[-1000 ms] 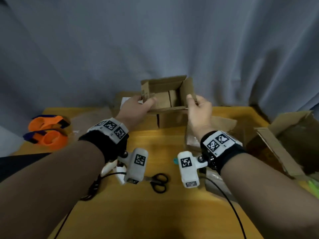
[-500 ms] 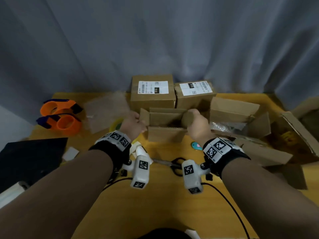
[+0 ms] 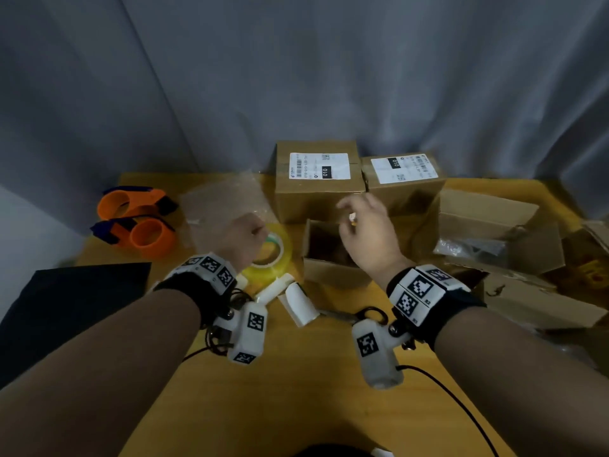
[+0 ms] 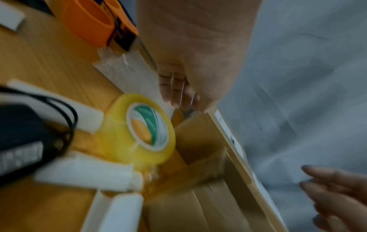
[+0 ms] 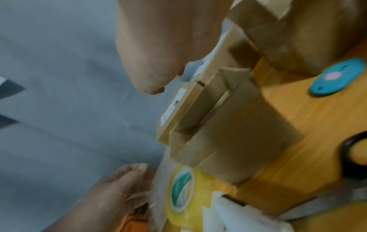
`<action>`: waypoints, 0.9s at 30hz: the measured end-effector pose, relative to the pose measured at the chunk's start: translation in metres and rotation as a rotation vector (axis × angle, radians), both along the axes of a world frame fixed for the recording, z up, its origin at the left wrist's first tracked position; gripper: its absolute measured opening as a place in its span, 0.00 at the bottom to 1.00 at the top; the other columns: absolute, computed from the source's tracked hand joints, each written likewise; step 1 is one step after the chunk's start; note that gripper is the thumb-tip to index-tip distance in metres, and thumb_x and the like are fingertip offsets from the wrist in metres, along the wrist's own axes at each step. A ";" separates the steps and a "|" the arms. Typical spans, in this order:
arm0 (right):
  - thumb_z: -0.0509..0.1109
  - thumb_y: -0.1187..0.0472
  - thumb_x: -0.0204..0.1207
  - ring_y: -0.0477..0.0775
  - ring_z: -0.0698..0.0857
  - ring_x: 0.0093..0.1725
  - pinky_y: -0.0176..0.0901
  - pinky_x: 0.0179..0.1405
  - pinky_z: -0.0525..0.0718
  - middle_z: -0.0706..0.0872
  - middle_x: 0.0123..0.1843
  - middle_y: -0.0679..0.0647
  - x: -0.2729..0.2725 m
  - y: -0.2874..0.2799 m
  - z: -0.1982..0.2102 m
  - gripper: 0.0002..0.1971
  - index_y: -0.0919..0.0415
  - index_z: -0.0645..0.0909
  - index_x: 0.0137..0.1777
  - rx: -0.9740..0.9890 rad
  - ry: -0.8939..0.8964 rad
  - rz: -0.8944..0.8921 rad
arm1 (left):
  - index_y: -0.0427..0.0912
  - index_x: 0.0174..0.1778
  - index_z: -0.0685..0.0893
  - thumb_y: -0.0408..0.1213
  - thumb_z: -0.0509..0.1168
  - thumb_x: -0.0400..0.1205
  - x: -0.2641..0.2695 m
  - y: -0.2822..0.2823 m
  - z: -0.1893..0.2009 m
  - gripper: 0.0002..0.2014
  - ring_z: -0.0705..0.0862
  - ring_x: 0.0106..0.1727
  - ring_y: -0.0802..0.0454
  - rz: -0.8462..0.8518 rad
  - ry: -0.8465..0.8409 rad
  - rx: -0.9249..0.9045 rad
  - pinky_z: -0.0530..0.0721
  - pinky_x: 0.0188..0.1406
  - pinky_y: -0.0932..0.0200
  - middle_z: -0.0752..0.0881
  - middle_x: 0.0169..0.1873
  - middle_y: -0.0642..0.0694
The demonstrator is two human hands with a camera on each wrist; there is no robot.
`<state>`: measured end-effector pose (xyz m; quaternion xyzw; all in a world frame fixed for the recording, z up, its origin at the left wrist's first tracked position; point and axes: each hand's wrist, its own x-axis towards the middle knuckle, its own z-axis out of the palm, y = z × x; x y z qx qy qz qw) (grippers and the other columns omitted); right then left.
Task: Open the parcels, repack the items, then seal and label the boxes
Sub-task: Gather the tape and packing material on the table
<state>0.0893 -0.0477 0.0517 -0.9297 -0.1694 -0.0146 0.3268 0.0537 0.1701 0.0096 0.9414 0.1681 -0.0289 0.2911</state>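
Both your hands have let go of the small open box [image 3: 329,262], which half a second ago you held by its side flaps; it sits on the counter [image 3: 296,390] in front of two sealed, labelled parcels [image 3: 318,179]. Your right hand [image 3: 369,232] hovers above its opening, fingers loosely spread and holding nothing. Your left hand [image 3: 242,239] hangs over a yellow tape roll [image 3: 273,262], fingers curled inward, with nothing visibly gripped. Left of that hand lie two orange tape dispensers [image 3: 135,219]. White paper rolls [image 3: 296,301] and scissors [image 3: 365,316] lie just in front of the box, and more opened cartons [image 3: 494,232] stand to its right.
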 end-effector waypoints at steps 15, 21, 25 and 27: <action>0.71 0.54 0.78 0.56 0.73 0.72 0.45 0.65 0.75 0.71 0.77 0.56 -0.038 0.118 -0.068 0.29 0.55 0.68 0.78 -0.353 0.535 0.720 | 0.34 0.63 0.77 0.39 0.58 0.84 -0.047 0.092 -0.055 0.15 0.73 0.68 0.39 -0.068 0.301 0.103 0.70 0.67 0.50 0.76 0.65 0.38; 0.69 0.54 0.78 0.61 0.50 0.82 0.61 0.80 0.47 0.54 0.84 0.55 -0.047 0.146 -0.106 0.40 0.44 0.50 0.84 -0.857 -0.009 1.273 | 0.40 0.67 0.75 0.41 0.60 0.85 -0.072 0.094 -0.062 0.16 0.75 0.66 0.41 0.051 0.292 0.031 0.74 0.63 0.49 0.73 0.68 0.40; 0.69 0.52 0.78 0.64 0.57 0.78 0.61 0.77 0.49 0.61 0.77 0.59 -0.053 0.153 -0.120 0.33 0.45 0.59 0.80 -0.888 -0.140 1.298 | 0.42 0.68 0.75 0.42 0.58 0.86 -0.082 0.097 -0.065 0.15 0.76 0.66 0.43 0.089 0.306 -0.014 0.71 0.55 0.58 0.71 0.70 0.42; 0.70 0.52 0.76 0.63 0.61 0.74 0.58 0.75 0.53 0.64 0.74 0.59 -0.051 0.156 -0.118 0.30 0.50 0.63 0.76 -0.887 -0.150 1.293 | 0.43 0.67 0.75 0.43 0.58 0.86 -0.083 0.098 -0.063 0.15 0.76 0.66 0.44 0.105 0.309 -0.004 0.70 0.52 0.59 0.71 0.70 0.43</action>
